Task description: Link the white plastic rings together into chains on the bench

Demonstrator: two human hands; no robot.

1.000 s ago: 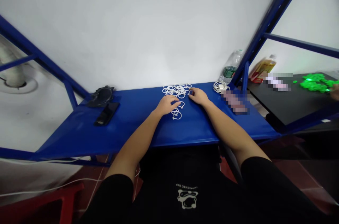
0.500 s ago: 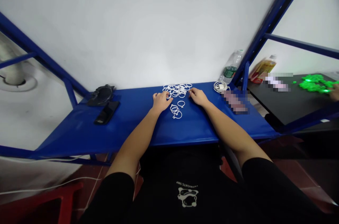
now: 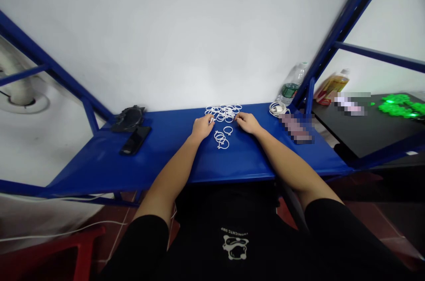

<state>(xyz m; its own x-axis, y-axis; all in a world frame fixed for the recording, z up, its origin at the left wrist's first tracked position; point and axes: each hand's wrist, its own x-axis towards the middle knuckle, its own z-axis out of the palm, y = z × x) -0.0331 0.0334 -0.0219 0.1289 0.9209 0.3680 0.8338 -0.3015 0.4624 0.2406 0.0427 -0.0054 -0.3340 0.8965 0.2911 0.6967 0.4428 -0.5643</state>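
Observation:
A heap of several white plastic rings [image 3: 224, 111] lies at the back of the blue table [image 3: 166, 157]. A few more white rings [image 3: 222, 139] lie nearer to me, between my hands. My left hand [image 3: 202, 126] rests on the table at the heap's left edge, fingers curled and pinching a white ring. My right hand [image 3: 246, 122] sits at the heap's right edge, fingers bent onto the rings there; what it holds is hidden.
A black phone [image 3: 134, 140] and a dark pouch [image 3: 129, 118] lie at the left. A coiled white cable [image 3: 277, 108] and a water bottle [image 3: 291, 83] stand at the back right. Beyond a blue frame post, a black table [image 3: 365, 128] holds green parts [image 3: 400, 106].
My left hand slid from over the near rings to the left edge of the heap. My right hand stayed put. The other person's hand at the far right has gone from view.

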